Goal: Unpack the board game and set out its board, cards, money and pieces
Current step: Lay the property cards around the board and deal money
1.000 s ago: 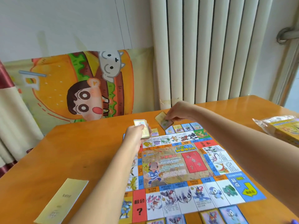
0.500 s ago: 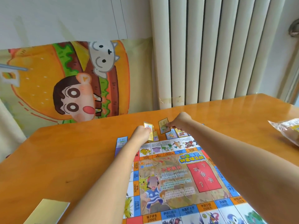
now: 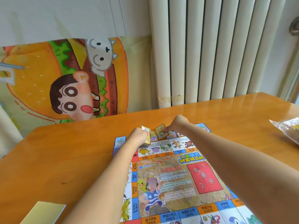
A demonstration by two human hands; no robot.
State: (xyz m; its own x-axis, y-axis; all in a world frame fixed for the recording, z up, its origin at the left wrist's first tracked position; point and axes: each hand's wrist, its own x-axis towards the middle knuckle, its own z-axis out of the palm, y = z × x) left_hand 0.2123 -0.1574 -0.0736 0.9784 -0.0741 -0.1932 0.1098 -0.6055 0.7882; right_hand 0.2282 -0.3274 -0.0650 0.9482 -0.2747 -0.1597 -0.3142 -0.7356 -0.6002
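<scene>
Board (image 3: 176, 183) lies flat; left hand (image 3: 138, 137) grips one deck (image 3: 147, 137), right hand (image 3: 177, 125) pinches one card (image 3: 161, 133).

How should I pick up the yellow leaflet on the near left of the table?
Probably at its far right corner, coming from the right: the yellow leaflet lies flat on the table, so peel that free corner up, then pinch.

Bright daylight — soft glare on table (image 3: 226, 113), edges bowed.
</scene>
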